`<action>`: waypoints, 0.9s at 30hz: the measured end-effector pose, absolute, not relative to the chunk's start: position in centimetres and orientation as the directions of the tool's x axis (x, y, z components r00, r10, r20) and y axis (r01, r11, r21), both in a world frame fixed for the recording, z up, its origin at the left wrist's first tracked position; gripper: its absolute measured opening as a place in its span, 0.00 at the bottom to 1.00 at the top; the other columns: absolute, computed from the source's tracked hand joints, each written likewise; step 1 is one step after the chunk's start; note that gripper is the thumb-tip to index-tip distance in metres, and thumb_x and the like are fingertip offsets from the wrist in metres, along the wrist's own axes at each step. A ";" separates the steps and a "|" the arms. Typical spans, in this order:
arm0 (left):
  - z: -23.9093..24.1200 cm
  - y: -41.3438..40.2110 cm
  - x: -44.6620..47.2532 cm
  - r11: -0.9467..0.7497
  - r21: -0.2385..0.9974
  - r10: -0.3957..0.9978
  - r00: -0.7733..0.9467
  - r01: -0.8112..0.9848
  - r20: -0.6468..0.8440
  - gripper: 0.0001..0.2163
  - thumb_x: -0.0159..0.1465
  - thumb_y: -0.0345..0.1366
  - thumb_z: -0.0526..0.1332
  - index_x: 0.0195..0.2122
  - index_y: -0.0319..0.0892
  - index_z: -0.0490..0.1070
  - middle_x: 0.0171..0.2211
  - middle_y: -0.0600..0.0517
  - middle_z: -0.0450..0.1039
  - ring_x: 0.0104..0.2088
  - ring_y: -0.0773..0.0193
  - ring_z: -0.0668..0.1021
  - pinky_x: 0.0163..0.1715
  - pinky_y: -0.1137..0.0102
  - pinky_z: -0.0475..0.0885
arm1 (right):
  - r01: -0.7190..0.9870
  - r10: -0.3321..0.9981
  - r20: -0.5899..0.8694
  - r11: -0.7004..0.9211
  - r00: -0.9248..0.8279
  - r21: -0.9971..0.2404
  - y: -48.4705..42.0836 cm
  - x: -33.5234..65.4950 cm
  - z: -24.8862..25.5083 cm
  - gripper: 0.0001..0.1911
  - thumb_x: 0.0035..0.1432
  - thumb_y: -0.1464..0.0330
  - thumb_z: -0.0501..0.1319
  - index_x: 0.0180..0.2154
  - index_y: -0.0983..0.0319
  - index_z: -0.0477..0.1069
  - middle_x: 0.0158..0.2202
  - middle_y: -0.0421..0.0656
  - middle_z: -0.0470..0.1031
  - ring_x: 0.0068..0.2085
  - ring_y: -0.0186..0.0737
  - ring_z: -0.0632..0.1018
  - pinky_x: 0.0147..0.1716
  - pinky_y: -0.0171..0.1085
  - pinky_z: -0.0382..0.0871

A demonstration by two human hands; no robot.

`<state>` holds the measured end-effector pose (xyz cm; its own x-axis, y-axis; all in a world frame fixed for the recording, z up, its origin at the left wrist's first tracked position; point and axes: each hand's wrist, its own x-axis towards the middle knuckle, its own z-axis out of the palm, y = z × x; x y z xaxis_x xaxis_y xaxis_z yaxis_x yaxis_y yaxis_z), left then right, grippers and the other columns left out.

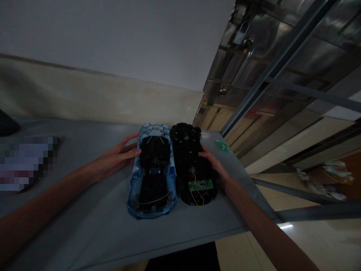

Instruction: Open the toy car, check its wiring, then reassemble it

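Observation:
Two halves of a toy car lie side by side on the grey table [93,210]. The left half is a blue car body shell [131,201], turned inside up, with black parts and thin wires in it. Beside it is a black car chassis [186,154], with a green circuit board [205,184] and yellow wires near its closer end. My left hand [121,154] grips the shell's left side, thumb at the rim. My right hand [213,163] holds the chassis by its right edge; some of its fingers are hidden.
Small green pieces [223,146] lie near the table's right edge. A blurred-out flat item [25,162] is at the left, with a dark object [7,124] behind it. A wall borders the back; a metal frame [254,94] and metal door [270,34] stand right.

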<state>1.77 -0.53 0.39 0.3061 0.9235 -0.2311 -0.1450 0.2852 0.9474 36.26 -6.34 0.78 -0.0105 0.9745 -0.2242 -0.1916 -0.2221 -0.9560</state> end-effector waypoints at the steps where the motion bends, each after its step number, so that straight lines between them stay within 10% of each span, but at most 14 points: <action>1: 0.4 -0.5 1.8 0.283 0.949 0.926 0.298 -0.141 -0.232 0.39 0.59 0.39 0.82 0.70 0.55 0.72 0.69 0.47 0.80 0.67 0.45 0.82 0.63 0.58 0.79 | -0.187 0.974 -0.228 -0.226 -0.009 -0.956 -6.3 36.3 0.8 0.33 0.51 0.55 0.74 0.60 0.51 0.81 0.52 0.40 0.89 0.48 0.51 0.86 0.45 0.45 0.79; 27: 0.4 -0.6 1.7 0.254 0.951 0.917 0.357 -0.176 -0.179 0.38 0.60 0.40 0.83 0.71 0.55 0.72 0.65 0.47 0.84 0.69 0.41 0.81 0.66 0.54 0.78 | -0.209 0.978 -0.208 -0.203 0.004 -0.957 -6.5 35.9 1.2 0.31 0.53 0.56 0.73 0.59 0.51 0.80 0.52 0.39 0.89 0.51 0.52 0.87 0.51 0.46 0.82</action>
<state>1.72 -0.60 0.36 0.3572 0.9167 -0.1790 -0.1760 0.2543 0.9510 35.86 -6.48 1.16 0.0036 0.9781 -0.2080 -0.2087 -0.2027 -0.9567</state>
